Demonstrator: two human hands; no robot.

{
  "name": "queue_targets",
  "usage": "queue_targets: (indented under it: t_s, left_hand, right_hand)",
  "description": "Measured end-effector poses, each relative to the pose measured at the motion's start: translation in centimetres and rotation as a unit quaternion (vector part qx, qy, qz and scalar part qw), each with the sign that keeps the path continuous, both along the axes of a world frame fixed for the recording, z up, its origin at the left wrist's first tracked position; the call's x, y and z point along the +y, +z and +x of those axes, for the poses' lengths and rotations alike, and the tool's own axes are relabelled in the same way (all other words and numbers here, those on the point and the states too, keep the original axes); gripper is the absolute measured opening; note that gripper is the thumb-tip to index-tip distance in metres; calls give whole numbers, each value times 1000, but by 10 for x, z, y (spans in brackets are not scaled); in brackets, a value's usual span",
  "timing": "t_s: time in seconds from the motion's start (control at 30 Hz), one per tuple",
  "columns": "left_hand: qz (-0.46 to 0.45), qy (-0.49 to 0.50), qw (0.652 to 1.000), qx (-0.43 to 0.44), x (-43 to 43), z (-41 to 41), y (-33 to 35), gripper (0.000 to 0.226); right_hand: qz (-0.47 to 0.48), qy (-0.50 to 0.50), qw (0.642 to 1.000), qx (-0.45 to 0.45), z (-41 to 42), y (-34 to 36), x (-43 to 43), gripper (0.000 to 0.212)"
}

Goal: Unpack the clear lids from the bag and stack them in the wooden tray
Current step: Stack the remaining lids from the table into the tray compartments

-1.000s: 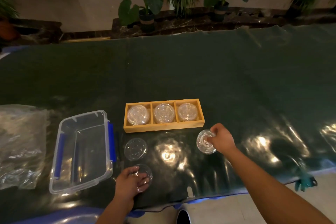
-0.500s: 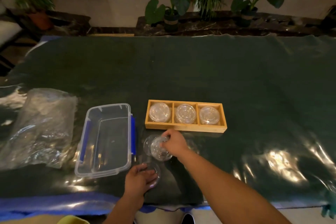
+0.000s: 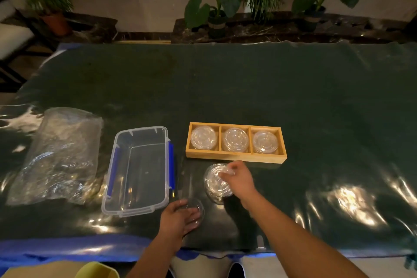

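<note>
The wooden tray [image 3: 235,156] has three compartments, each holding a stack of clear lids [image 3: 203,137]. Just in front of it my right hand [image 3: 239,178] grips a clear lid [image 3: 215,181] by its far rim, over another clear lid lying on the table. My left hand [image 3: 180,216] rests with spread fingers on a third clear lid [image 3: 198,206] near the table's front edge. The crumpled clear bag [image 3: 61,156] lies flat at the left.
A clear plastic box with blue clips [image 3: 138,170] stands open between the bag and the tray. The table [image 3: 248,88] is covered in shiny dark green sheet. Potted plants [image 3: 217,7] line the floor beyond the far edge.
My right hand carried its lid from the right of the tray leftward to the lid lying in front of the tray. My left hand stayed on its lid. The view shifted left.
</note>
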State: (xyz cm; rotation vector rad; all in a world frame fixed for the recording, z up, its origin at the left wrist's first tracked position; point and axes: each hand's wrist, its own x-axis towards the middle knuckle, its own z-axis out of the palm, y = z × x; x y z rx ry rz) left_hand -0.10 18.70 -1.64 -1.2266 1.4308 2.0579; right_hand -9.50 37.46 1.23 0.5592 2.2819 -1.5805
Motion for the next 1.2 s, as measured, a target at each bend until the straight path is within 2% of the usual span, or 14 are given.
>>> queue_targets:
  t_s: [0.1,0.23,0.3,0.37,0.43,0.53,0.63,0.77,0.87,0.9,0.93,1.03,1.2]
  left_hand:
    - [8,-11,1000,18,2,0,3,32]
    - [74,-33,996,39,7,-11,12,31]
    - [113,-50,991,41,12,-17,20,28]
    - [147,-68,986,44,21,-21,25,50]
    - [162,-78,981,71,30,-22,29,59]
    - [128,-72,982,120,41,-26,31,55]
    - [108,-70,981,142,50,-27,33,52]
    - [98,-48,980,165,58,-32,35,34]
    - [97,-33,981,164,76,-35,40,26]
    - [95,-27,981,165,80,-37,41,24]
    - [89,-22,982,165,82,-38,41,23]
    - [50,-24,985,163,83,-40,43,23]
    - [0,-66,984,165,95,-38,40,23]
  right_hand:
    - [-103,-83,991,-25,15,14,20,28]
    - [-156,-28,986,-47,30,27,13,31]
    - [-143,-10,989,-37,36,30,5,29]
    - [-119,-5,993,-25,40,30,-1,27]
    - [-112,2,993,-26,45,29,-5,25]
    - [-107,13,994,-15,55,31,-8,22]
    - [-91,15,996,15,58,34,1,31]
    - [-147,-1,989,-4,61,39,17,43]
    - [-17,55,998,16,67,36,11,49]
    - [0,48,999,19,68,35,10,51]
    - [-17,28,999,18,68,35,10,50]
    - [-149,-67,986,-10,67,35,22,42]
    - [-189,-116,975,-35,70,32,39,29]
